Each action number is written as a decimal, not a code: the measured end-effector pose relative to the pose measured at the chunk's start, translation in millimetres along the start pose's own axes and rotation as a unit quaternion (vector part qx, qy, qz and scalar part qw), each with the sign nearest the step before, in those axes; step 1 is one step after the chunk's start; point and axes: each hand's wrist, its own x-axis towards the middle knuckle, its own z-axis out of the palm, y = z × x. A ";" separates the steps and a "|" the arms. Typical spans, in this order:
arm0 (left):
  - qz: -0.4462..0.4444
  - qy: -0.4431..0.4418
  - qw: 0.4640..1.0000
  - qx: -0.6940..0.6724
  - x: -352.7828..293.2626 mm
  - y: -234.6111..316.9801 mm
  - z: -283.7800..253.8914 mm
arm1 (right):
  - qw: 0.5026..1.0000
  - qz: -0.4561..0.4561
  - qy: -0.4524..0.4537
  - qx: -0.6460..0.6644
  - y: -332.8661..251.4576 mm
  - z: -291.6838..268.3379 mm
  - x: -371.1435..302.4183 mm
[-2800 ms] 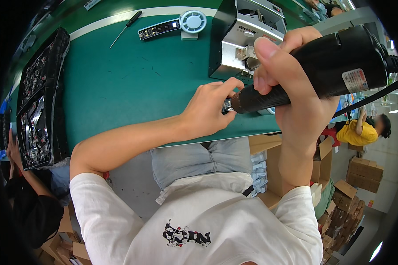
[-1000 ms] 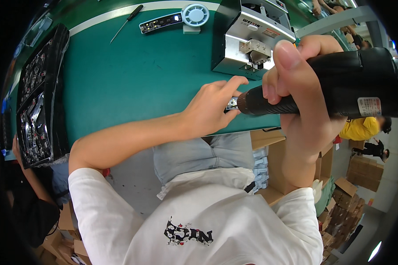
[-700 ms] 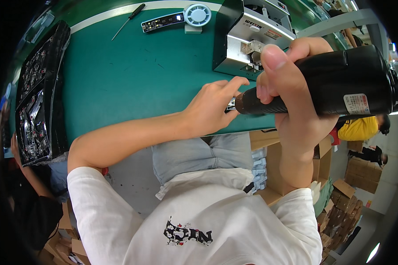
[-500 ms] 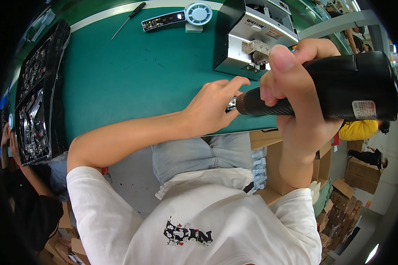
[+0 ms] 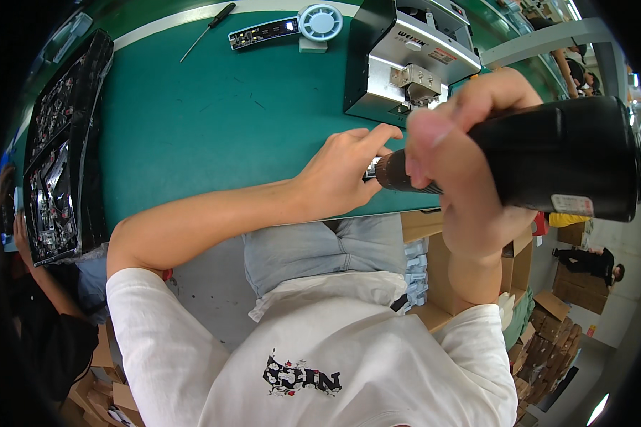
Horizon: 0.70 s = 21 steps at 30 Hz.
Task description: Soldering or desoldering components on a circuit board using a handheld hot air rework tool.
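My right hand is wrapped round a thick black electric screwdriver, held tilted, its ribbed brown-black nose pointing left and down. At that nose my left hand is closed, thumb and fingers on either side of a small shiny part. Most of that part is hidden by the fingers and the tool, so its kind cannot be made out. Just behind the hands stands a silver and black box-shaped machine with a metal block on its front.
At the back of the green mat lie a thin black-handled screwdriver and a light-blue handheld fan with its circuit board exposed. A black tray of circuit boards stands on the left, beside another person's arm. Cardboard boxes sit below right.
The electric screwdriver's rear end has swung lower, and my right hand has shifted a little left along with it. My left hand stays in place.
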 end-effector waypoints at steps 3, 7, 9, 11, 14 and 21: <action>-0.003 0.001 1.000 -0.012 0.7 3.2 -1.5 | 0.991 -0.098 -0.084 -0.040 8.3 -1.1 0.3; -0.002 -0.001 1.000 -0.008 -1.6 -1.0 -0.9 | 0.991 -0.068 -0.113 -0.023 6.4 -4.7 0.6; -0.024 0.001 1.000 0.001 -3.4 0.7 -1.5 | 0.989 -0.052 -0.133 -0.026 5.4 -11.8 5.7; -0.137 -0.072 0.988 0.008 0.0 3.6 -5.2 | 0.987 -0.050 -0.121 0.090 7.0 -21.4 19.2; -0.074 -0.001 0.997 0.013 0.8 -3.2 5.4 | 0.981 -0.018 0.007 0.193 -3.7 -51.0 52.3; -0.088 -0.035 0.994 0.058 -0.8 -0.7 -1.0 | 0.984 0.007 0.162 0.075 6.9 -12.8 89.0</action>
